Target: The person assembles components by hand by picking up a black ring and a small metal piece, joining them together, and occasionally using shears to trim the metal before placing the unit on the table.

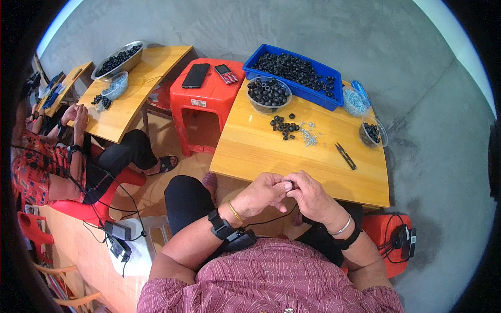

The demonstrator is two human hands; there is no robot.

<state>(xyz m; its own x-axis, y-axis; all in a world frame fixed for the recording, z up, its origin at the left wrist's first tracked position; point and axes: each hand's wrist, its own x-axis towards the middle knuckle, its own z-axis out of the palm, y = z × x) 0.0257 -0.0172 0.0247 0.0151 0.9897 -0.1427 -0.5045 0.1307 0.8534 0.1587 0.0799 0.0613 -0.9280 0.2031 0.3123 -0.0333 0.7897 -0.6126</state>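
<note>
My left hand [262, 194] and my right hand [314, 197] meet just off the table's near edge. Their fingertips pinch a small black round piece [293, 184], mostly covered by the fingers. Beyond them on the table lies a loose group of black hollow round pieces [284, 127]. Right beside that group is a scatter of tiny silvery-clear pieces [310, 136]. Dark thread snips [345, 156] rest on the wood, nearer my right hand.
The wooden table [250, 151] bears a clear bowl [269, 108], a blue tray [334, 103] of black pieces, a tub [356, 101] of light-blue pieces and a small cup [371, 134]. A red stool [201, 99] holds two phones. Another person [49, 172] sits at the left table.
</note>
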